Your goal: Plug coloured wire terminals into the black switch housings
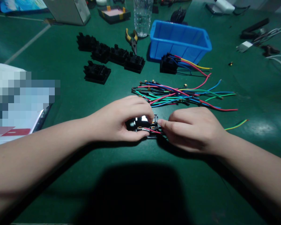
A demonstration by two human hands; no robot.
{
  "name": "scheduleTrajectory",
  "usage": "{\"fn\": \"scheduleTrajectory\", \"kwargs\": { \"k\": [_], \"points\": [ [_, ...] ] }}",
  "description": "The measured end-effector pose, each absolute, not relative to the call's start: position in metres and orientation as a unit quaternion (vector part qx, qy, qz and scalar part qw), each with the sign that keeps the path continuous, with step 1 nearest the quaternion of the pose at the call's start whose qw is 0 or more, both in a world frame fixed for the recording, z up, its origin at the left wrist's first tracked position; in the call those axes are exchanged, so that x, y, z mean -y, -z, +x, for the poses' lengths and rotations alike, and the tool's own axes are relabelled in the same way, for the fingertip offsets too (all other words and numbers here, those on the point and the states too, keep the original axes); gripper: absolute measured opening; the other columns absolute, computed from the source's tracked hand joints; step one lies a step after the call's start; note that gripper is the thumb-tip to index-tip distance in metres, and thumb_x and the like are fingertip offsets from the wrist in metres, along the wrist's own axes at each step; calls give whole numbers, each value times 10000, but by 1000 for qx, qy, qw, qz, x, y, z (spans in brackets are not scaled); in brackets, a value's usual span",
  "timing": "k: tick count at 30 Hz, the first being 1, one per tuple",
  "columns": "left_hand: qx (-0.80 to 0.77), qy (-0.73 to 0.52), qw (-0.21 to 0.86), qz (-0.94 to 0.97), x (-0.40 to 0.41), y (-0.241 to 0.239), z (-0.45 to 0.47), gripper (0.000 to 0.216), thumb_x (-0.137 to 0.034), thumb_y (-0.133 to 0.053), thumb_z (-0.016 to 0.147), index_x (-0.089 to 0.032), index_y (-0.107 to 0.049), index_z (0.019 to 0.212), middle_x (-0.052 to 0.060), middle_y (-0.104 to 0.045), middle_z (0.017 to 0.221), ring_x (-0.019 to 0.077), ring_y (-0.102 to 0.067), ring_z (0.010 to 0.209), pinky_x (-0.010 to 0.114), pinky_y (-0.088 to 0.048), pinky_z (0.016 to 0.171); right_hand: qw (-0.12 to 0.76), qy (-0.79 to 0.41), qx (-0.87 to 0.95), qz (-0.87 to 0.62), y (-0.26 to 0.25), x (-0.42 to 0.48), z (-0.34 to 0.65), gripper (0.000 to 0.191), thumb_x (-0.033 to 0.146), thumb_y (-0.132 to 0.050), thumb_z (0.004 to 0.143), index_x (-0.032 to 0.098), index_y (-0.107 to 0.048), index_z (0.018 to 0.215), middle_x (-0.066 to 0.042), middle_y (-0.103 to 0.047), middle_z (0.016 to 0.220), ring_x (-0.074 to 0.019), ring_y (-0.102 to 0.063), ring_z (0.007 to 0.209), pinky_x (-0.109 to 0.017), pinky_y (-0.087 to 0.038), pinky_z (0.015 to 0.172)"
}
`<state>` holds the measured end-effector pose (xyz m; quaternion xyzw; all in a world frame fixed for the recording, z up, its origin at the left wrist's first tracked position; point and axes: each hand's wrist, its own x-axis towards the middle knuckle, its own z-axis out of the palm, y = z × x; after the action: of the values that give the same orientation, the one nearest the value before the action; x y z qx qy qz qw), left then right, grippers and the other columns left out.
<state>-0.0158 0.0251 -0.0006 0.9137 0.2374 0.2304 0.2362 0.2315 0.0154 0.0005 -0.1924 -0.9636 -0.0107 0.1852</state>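
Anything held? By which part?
A black plastic block: left grip has it between thumb at the near edge and curled fingers toward the far side. Right grip is at its right end; whether it pinches a wire can't be told.

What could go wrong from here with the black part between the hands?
1. The left hand and right hand partly cover the black part, so a poor contact might go unnoticed.
2. The loose wires lie crossed just beyond the hands and could snag.
3. The red wire on the part runs close to the fingers and might get tugged.
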Motion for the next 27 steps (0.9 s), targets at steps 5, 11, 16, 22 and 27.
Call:
{"fn": "scheduleTrajectory", "kwargs": {
  "k": [5, 11, 16, 22, 27],
  "points": [
    [-236, -235, 239, 912, -26, 1, -16, 147, -209, -690, 796, -160, -619, 916, 67, -680, 923, 187, -618, 899, 294, -479, 816, 184, 4, 964, -194, -2, -16, 231, 118, 232, -548, 908, 184, -655, 894, -7, -567, 677, -127, -426, 570, -288, -264, 521],
    [-237, -231, 241, 912, -26, 1, -17, 155, -212, -692, 804, -150, -625, 930, 68, -680, 935, 183, -619, 909, 291, -479, 827, 182, -7, 965, -191, -2, -18, 233, 154, 250, -520, 931, 189, -662, 930, -8, -573, 685, -123, -443, 578, -279, -277, 525],
    [-238, -233, 236, 913, -26, 2, -17, 159, -215, -697, 802, -155, -621, 928, 67, -674, 944, 182, -619, 921, 288, -476, 833, 177, -11, 965, -192, -2, -17, 233, 168, 252, -513, 936, 183, -666, 942, -11, -575, 690, -127, -445, 583, -287, -279, 523],
    [-215, -222, 187, 932, -26, 3, -17, 167, -239, -647, 845, -157, -610, 986, 94, -656, 1012, 201, -607, 955, 312, -469, 839, 172, 45, 966, -189, -1, -17, 231, 202, 259, -477, 951, 194, -668, 933, -8, -581, 669, -134, -433, 564, -304, -244, 509],
    [-220, -222, 189, 931, -25, 3, -16, 216, -254, -636, 848, -161, -569, 1031, 72, -666, 967, 195, -608, 901, 315, -470, 806, 149, 61, 970, -185, -2, -17, 230, 285, 244, -398, 981, 170, -673, 980, -30, -622, 708, -145, -494, 600, -314, -254, 517]
  ]
}}
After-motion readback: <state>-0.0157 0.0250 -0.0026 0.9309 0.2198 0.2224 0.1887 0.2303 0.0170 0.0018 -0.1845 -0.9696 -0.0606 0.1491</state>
